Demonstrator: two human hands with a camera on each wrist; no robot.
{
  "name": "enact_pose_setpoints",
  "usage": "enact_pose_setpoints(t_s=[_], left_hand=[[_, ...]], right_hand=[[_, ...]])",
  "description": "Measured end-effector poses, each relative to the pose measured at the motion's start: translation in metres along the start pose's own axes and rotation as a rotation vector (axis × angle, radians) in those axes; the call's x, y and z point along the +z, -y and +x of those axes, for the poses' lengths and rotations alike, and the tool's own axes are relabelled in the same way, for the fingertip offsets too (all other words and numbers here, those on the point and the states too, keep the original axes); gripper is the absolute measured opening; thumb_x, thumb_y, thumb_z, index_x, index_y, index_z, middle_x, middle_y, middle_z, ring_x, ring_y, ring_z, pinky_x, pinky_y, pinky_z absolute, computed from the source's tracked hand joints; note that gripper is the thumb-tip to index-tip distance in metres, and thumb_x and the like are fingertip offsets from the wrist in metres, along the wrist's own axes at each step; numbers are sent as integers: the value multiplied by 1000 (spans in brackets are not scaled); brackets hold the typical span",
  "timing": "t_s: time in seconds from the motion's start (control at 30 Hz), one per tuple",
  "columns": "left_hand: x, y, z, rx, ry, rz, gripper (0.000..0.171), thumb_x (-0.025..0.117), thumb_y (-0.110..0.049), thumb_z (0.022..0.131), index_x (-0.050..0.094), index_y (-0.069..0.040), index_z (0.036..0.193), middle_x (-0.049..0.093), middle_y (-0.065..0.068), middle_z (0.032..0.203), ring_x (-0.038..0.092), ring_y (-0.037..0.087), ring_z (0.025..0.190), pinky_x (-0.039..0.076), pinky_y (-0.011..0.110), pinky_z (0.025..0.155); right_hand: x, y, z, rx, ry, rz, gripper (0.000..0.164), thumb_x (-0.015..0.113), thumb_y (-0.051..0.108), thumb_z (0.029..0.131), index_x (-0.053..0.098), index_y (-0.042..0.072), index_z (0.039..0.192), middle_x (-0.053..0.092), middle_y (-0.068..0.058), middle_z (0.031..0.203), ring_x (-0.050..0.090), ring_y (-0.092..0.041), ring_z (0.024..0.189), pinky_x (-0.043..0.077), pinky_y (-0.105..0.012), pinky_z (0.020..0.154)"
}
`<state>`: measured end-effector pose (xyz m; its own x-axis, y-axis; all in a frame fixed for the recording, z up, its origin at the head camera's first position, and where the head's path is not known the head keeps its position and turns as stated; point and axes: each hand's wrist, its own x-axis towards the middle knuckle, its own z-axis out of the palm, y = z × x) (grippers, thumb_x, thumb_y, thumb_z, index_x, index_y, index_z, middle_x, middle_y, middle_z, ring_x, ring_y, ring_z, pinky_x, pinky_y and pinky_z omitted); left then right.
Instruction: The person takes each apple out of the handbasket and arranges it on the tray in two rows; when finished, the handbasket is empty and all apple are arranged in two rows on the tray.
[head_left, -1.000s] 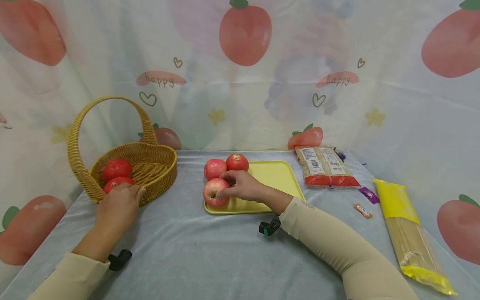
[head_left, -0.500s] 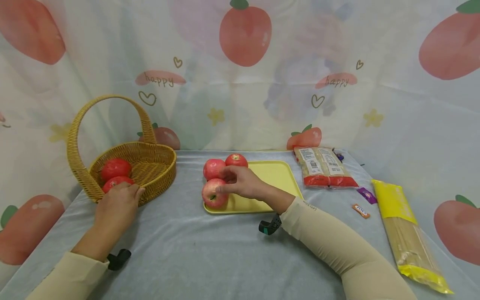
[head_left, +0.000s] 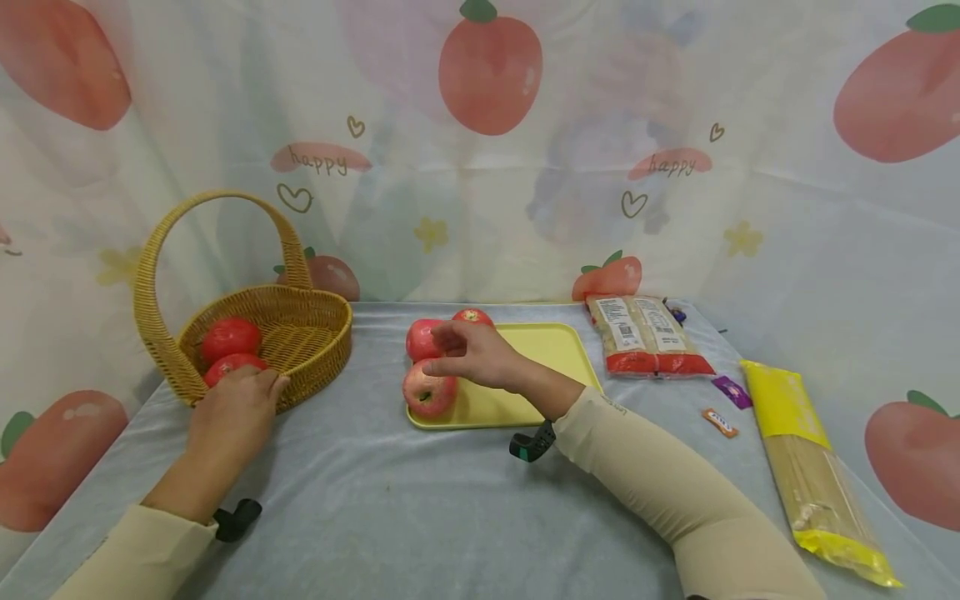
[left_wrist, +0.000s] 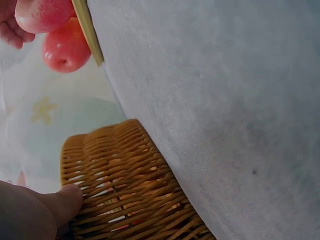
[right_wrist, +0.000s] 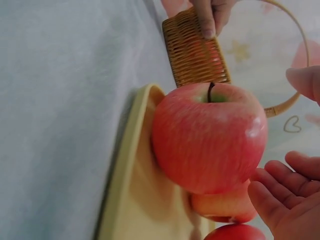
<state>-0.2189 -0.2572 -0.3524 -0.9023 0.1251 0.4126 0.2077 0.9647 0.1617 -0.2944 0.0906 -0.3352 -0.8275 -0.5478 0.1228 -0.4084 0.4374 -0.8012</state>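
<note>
My left hand (head_left: 234,417) grips the near rim of the wicker basket (head_left: 322,358); in the left wrist view its thumb (left_wrist: 67,202) lies against the outer wall. Two shiny red fruits (head_left: 231,340) sit inside, just beyond that hand. My right hand (head_left: 480,357) hovers over the left part of a yellow tray (head_left: 551,358), thumb and fingers spread and holding nothing. Close below its thumb stands a pink-red apple (head_left: 427,398), stem visible in the right wrist view. Behind it are a second apple (head_left: 422,340) and another red fruit (head_left: 472,317), both partly hidden by the hand.
Toward the back right lies a clear bag with red ends (head_left: 648,333). A purple-wrapped candy (head_left: 732,392) and an orange-wrapped one (head_left: 720,422) are in front of it. A long yellow noodle packet (head_left: 817,475) runs along the right edge. A printed curtain (head_left: 480,208) hangs behind.
My right hand has risen off the front apple, its fingers parting from it, while the apple stays on the tray. The left hand keeps its hold on the basket.
</note>
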Motion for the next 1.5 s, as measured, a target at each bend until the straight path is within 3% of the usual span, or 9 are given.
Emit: enact_pose_setpoints(t_s=[0.33, 0.57, 1.1, 1.33, 1.5], left_hand=[[1, -1, 3, -19, 22, -1, 22, 64, -18, 101, 69, 1, 93, 62, 22, 86, 62, 45, 76, 52, 61, 59], [-1, 1, 2, -15, 9, -6, 21, 65, -17, 101, 68, 0, 89, 61, 21, 85, 62, 45, 75, 51, 61, 58], [1, 0, -2, -16, 2, 3, 20, 65, -17, 101, 70, 1, 93, 63, 21, 87, 63, 46, 78, 52, 62, 61], [1, 1, -2, -28, 3, -5, 18, 67, -16, 99, 71, 1, 94, 62, 21, 86, 62, 46, 75, 51, 62, 60], [1, 1, -2, -24, -5, 6, 16, 69, -15, 98, 71, 0, 94, 63, 21, 86, 63, 44, 76, 53, 62, 62]], right_hand=[[2, 17, 13, -29, 6, -44, 67, 79, 42, 89, 57, 10, 144, 65, -9, 138, 62, -22, 127, 50, -37, 107], [11, 30, 27, -21, 49, -27, 70, 79, 38, 90, 53, 10, 149, 61, -6, 143, 59, -23, 132, 48, -36, 110], [51, 67, 80, -80, 107, -89, 71, 78, 48, 90, 53, 15, 148, 64, 2, 137, 63, -7, 122, 52, -23, 99], [70, 83, 106, -67, 96, -26, 71, 80, 46, 88, 56, 12, 145, 65, 2, 137, 63, -4, 116, 52, -19, 95], [80, 88, 122, -82, 94, -41, 65, 80, 45, 89, 60, 11, 140, 67, 2, 132, 63, -4, 113, 50, -17, 95]])
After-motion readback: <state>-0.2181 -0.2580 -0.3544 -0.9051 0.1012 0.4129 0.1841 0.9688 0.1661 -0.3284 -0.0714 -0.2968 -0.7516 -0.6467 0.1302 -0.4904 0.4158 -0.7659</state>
